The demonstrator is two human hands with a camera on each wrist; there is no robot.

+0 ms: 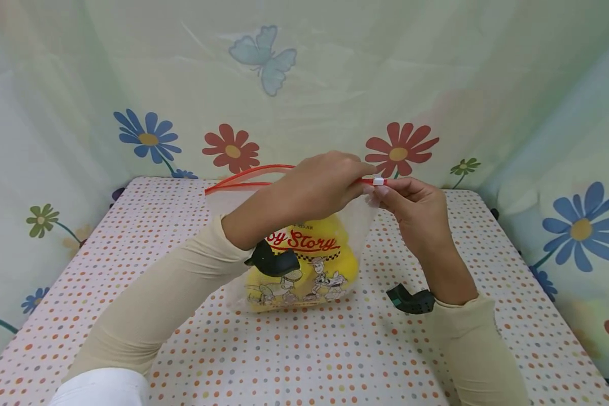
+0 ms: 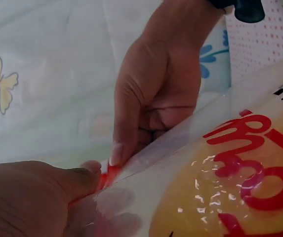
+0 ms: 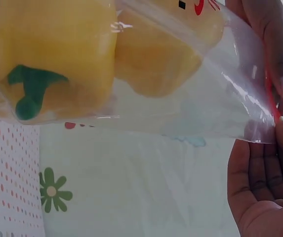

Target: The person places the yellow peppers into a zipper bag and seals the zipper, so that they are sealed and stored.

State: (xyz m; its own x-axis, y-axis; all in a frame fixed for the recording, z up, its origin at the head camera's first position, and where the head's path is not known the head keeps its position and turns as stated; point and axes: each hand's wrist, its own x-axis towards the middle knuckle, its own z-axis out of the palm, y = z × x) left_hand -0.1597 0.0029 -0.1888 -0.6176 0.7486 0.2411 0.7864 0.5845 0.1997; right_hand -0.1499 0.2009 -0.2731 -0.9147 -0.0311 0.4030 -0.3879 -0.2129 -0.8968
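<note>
A clear plastic zip bag (image 1: 367,237) with a red zip edge (image 1: 233,183) and "Toy Story" print stands on the table. Inside it are yellow rounded things (image 3: 156,54); one bears a green shape (image 3: 35,91), their kind unclear. My left hand (image 1: 320,183) reaches across the bag and pinches the zip edge near its right end. My right hand (image 1: 421,214) pinches the corner right beside the white slider (image 1: 379,181), its thumb against the zip. Toward the left, the two red strips stand apart. In the right wrist view both hands meet at the bag's top edge.
The table (image 1: 294,361) has a dotted cloth. Behind and beside it hang curtains (image 1: 304,113) with flowers and a butterfly. Black wrist devices sit on the left wrist (image 1: 274,262) and the right wrist (image 1: 411,300).
</note>
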